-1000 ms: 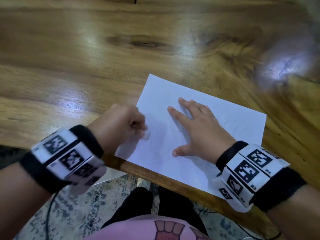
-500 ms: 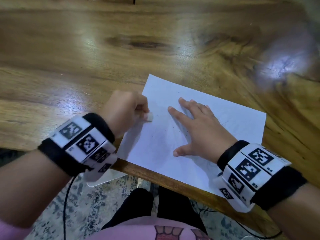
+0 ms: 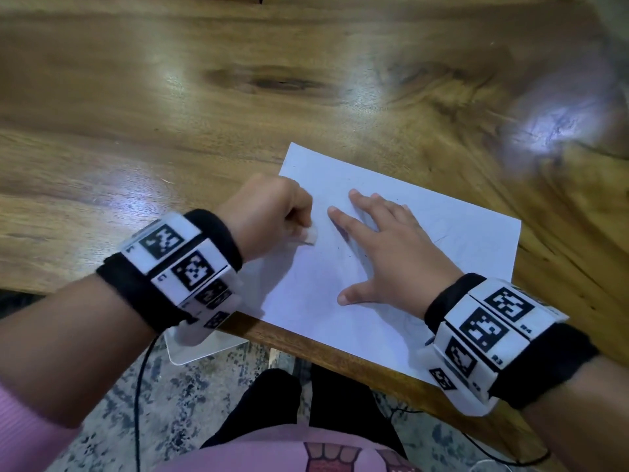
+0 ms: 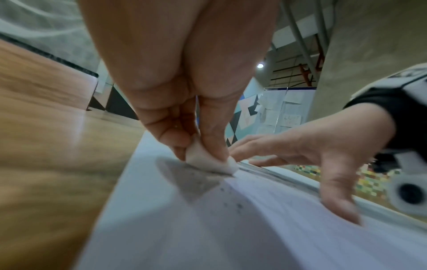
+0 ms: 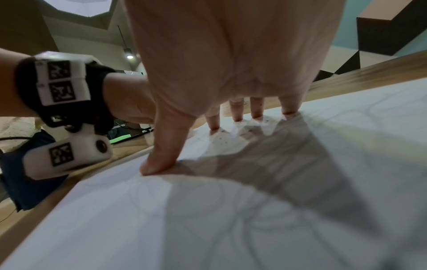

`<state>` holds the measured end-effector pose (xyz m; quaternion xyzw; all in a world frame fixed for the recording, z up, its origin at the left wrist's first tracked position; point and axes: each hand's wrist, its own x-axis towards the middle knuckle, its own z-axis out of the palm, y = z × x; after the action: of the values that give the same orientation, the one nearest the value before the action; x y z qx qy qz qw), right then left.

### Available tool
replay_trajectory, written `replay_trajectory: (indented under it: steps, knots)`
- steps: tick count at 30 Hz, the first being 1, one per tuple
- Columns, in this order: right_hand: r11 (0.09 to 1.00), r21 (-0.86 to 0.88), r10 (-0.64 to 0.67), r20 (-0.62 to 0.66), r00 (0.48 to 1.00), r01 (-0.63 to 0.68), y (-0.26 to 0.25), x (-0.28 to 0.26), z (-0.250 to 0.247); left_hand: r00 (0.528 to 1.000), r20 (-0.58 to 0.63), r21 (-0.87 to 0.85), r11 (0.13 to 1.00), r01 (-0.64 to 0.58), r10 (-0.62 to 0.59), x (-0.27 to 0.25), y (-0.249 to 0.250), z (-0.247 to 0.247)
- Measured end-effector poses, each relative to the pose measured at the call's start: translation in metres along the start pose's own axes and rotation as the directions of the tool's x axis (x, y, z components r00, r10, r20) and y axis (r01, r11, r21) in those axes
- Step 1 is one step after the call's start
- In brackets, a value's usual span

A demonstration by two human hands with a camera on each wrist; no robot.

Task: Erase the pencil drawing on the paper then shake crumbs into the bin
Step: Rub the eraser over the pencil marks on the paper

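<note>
Lying at an angle near the lower right of the head view, the white paper [image 3: 391, 267] sits on the glossy wooden tabletop [image 3: 170, 114], its near edge hanging slightly past the tabletop's front edge. The sheet looks pale bluish-white and flat. Faint grey pencil lines [image 5: 231, 228], curved and looping, show across it in the right wrist view; in the head view only a few thin marks appear to the right of the spread fingers. Small dark crumbs [image 4: 233, 201] speckle the sheet just below the eraser in the left wrist view, and a few more lie near the fingertips in the right wrist view.

The left hand [image 3: 269, 212], at the paper's left edge in the middle of the head view, is curled tight and pinches a small white eraser [image 4: 210, 160] between thumb and fingers. The eraser looks rounded and worn, and its lower edge touches the paper, with a grey shadow beneath it.

The right hand [image 3: 391, 247] lies flat and wide on the middle of the sheet, fingers straight and spread, the thumb [image 5: 161, 155] splayed toward the near edge, all fingertips pressing on the paper. The two hands are just beside each other, not touching.

Both wrists carry black bands with white blocks of black square markers [image 3: 177, 253]. A patterned floor [image 3: 190, 396] shows below the tabletop's front edge.
</note>
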<state>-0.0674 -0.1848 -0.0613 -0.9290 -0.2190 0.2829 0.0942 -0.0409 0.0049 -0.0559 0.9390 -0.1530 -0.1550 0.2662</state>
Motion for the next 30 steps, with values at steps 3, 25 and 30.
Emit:
replay_trajectory:
  steps: [3, 25, 30]
  knots:
    - [1.0, 0.014, -0.001, -0.001, 1.0, 0.001, 0.001, 0.0, -0.001, 0.988, 0.154, -0.034, 0.999, -0.02, 0.025, -0.033, -0.006, 0.005]
    - [1.0, -0.002, 0.0, 0.008, 1.0, 0.0, 0.0, -0.001, -0.001, 0.993, 0.031, 0.042, 0.992, -0.117, 0.116, -0.032, -0.013, 0.006]
    - [1.0, 0.009, -0.002, 0.002, 1.0, 0.002, -0.001, -0.002, -0.002, 0.958, 0.282, 0.014, 0.998, -0.06, 0.054, -0.049, -0.023, 0.003]
